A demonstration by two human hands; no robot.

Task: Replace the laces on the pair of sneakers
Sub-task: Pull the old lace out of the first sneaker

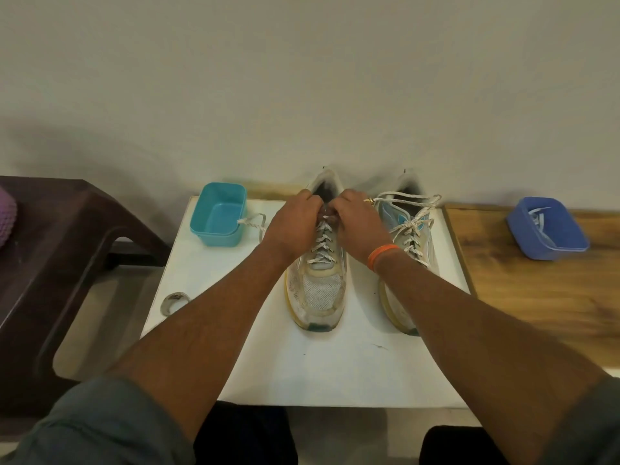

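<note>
Two worn white sneakers stand toes toward me on a white board (335, 370). The left sneaker (318, 290) carries a white speckled lace (322, 243) criss-crossed up its eyelets. My left hand (292, 223) and my right hand (360, 221) meet at the top of that lacing, fingers curled and pinching the lace ends; the pinched parts are hidden. One lace tail (253, 221) trails out to the left of my left hand. The right sneaker (414, 236) is laced, its lace (407, 209) tied in a loose bow with long loops.
A teal plastic tub (219, 214) stands at the board's back left. A blue tub (547, 228) holding laces sits on the wooden bench (536, 297) at right. A small coiled band (174, 302) lies near the board's left edge. A dark brown stool (50, 250) stands left.
</note>
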